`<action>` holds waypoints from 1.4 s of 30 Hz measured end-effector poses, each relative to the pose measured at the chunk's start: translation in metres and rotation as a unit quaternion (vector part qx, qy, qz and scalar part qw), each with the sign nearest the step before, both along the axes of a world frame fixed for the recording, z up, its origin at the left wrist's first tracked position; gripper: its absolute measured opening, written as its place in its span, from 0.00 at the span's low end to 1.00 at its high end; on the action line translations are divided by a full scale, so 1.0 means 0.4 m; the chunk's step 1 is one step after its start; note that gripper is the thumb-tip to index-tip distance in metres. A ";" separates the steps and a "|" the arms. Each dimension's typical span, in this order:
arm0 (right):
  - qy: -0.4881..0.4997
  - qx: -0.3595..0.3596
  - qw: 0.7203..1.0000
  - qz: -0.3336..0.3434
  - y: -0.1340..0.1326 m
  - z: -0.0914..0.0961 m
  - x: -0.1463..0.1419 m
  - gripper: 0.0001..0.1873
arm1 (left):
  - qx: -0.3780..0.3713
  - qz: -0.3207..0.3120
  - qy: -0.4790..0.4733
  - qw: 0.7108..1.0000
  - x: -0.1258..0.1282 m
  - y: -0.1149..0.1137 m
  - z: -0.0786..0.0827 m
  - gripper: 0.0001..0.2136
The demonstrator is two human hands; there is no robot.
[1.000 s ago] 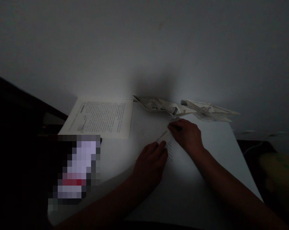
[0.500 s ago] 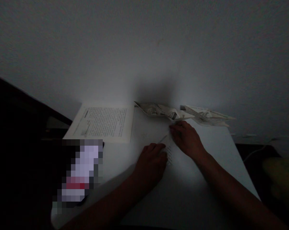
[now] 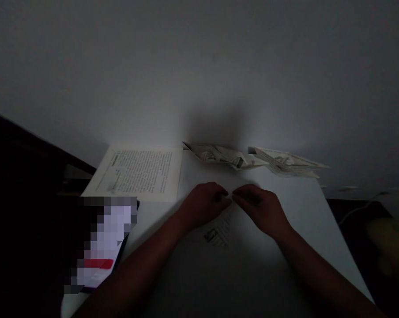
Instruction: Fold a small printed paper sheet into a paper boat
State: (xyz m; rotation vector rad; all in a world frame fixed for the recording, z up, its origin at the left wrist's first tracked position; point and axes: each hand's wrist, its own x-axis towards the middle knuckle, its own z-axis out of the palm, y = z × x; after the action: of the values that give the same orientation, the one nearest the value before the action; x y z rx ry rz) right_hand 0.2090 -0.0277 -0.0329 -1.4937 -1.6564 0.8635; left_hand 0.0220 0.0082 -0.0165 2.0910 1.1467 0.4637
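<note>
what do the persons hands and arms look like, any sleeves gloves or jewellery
The left hand and right hand are bare, no gloves. The forearms show no sleeves up to the picture's edge. No ring, watch or bracelet shows, though the light is very dim.

The paper (image 3: 219, 229) is a pale printed sheet lying on the white table (image 3: 302, 198), near its middle. It looks folded: its visible part narrows upward to a tip. Fine lines of print run across it, and a small dark picture block sits near its lower left. The tip lies where the fingertips of the left hand (image 3: 204, 205) and the right hand (image 3: 262, 210) meet; whether they pinch it or press it flat cannot be told. The dim light blurs its lower and right edges into the tabletop.
</note>
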 end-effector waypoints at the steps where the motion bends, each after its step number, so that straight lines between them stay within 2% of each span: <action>1: 0.054 -0.028 0.998 -0.009 -0.002 0.000 0.001 0.07 | -0.043 -0.021 -0.025 0.999 -0.004 0.004 0.005 0.08; 3: 0.180 -0.077 0.980 -0.017 -0.003 0.000 0.003 0.09 | -0.112 -0.027 -0.088 0.989 -0.010 0.008 0.011 0.10; 6: 0.359 -0.136 0.923 -0.016 -0.001 0.002 0.002 0.09 | -0.197 -0.001 -0.201 0.959 -0.013 0.001 0.007 0.11; 8: 0.416 -0.173 0.893 -0.008 -0.002 0.006 -0.003 0.09 | -0.244 0.016 -0.266 0.932 -0.011 -0.008 -0.003 0.12; 10: 0.429 -0.201 0.880 0.013 -0.005 0.010 -0.008 0.09 | -0.275 0.027 -0.308 0.911 -0.008 -0.016 -0.013 0.12; 17: 0.383 -0.228 0.892 0.078 -0.016 -0.013 -0.007 0.10 | -0.312 0.039 -0.344 0.885 -0.006 -0.019 -0.024 0.14; 22: 0.354 -0.214 0.905 0.098 -0.019 -0.031 0.003 0.07 | -0.311 0.033 -0.335 0.889 -0.008 -0.023 -0.026 0.13; 26: 0.325 -0.211 0.915 0.108 -0.020 -0.022 0.002 0.04 | -0.301 0.018 -0.322 0.897 -0.011 -0.022 -0.031 0.13; 31: 0.296 -0.225 0.924 0.089 -0.019 0.002 -0.006 0.04 | -0.257 -0.016 -0.295 0.920 -0.013 -0.017 -0.036 0.13; 38: 0.269 -0.240 0.931 0.054 -0.021 0.017 -0.016 0.05 | -0.256 -0.034 -0.281 0.924 -0.009 -0.020 -0.034 0.13; 42: 0.251 -0.241 0.937 0.023 -0.019 0.021 -0.020 0.05 | -0.224 -0.048 -0.272 0.935 -0.008 -0.023 -0.032 0.14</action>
State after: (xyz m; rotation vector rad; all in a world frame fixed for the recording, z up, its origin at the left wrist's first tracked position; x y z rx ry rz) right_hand 0.2012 -0.0354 -0.0245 -1.3782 -1.1461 1.6124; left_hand 0.0189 -0.0012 -0.0293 1.4824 0.7313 0.6193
